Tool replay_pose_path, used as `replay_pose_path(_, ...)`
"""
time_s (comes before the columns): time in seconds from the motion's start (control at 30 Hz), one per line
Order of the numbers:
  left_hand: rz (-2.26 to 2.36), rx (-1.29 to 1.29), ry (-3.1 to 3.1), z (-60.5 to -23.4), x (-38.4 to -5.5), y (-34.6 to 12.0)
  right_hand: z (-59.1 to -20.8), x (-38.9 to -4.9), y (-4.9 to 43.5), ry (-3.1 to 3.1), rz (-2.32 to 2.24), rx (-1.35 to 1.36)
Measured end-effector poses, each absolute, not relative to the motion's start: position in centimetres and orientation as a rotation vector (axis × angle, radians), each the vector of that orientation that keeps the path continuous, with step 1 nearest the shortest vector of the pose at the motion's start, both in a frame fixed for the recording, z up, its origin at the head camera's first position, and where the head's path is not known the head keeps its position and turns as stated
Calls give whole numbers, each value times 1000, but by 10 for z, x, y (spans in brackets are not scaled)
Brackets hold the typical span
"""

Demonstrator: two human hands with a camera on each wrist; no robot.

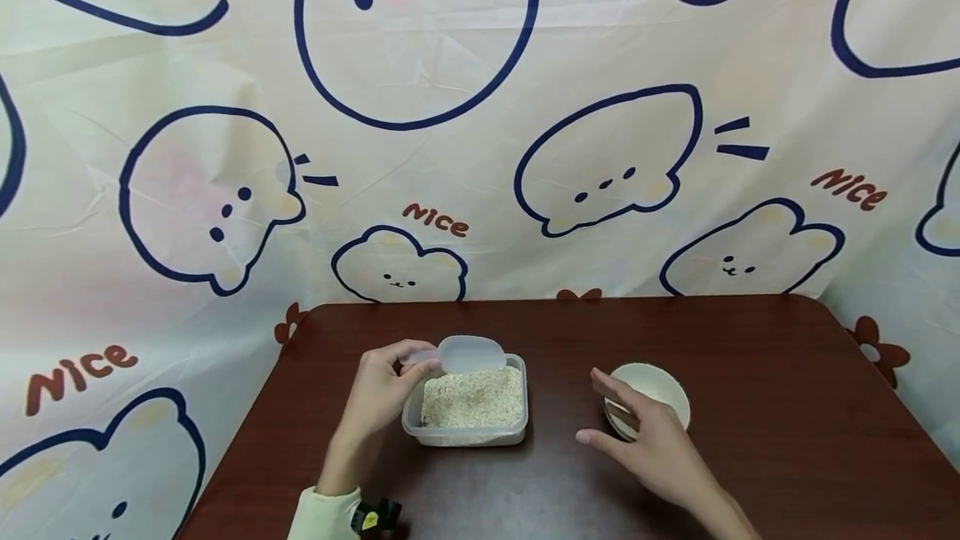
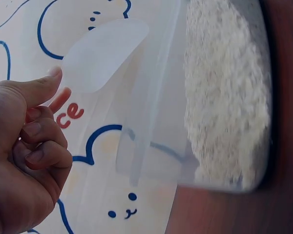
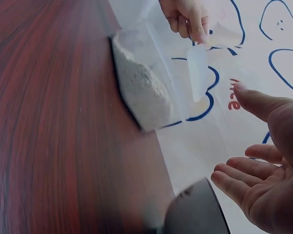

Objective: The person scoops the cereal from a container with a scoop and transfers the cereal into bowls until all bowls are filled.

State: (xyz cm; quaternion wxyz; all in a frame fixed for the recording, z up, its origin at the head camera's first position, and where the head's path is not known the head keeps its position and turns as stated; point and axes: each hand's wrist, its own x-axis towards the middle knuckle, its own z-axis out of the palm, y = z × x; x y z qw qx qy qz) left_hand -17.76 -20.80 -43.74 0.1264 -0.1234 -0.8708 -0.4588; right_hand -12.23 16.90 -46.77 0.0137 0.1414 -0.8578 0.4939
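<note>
My left hand pinches the handle of a translucent plastic scoop between thumb and fingers. The scoop's bowl hangs over the back rim of a clear plastic container filled with pale grain that looks like rice or oats. In the left wrist view, the scoop appears above the container's rim, with nothing visible in it. My right hand hovers with fingers spread in front of a round, light-coloured bowl, partly covering it. In the right wrist view, the fingertips lie close to the bowl's rim.
A dark brown wooden table carries both containers, the bowl to the right of the box. Behind it hangs a white cloth printed with blue cartoon outlines. A black wristband device sits at the left sleeve.
</note>
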Motion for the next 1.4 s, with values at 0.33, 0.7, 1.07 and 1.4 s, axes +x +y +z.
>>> replay_pose_path(0.33,-1273,-292,-2583,-442,-173,-233,-481,-130,139,-2663,1709,501)
replay_pose_path(0.7,-1226,-216,-2622,-447,-167,-253,-497,-142,114,-2692,1714,578)
replay_pose_path(1.07,-1245,-179,-2708,-448,-168,-255,-511,-150,98,-2692,1773,596)
replay_pose_path(1.4,-1180,-240,-2759,-448,-170,-255,-513,-150,93,-2711,1786,594)
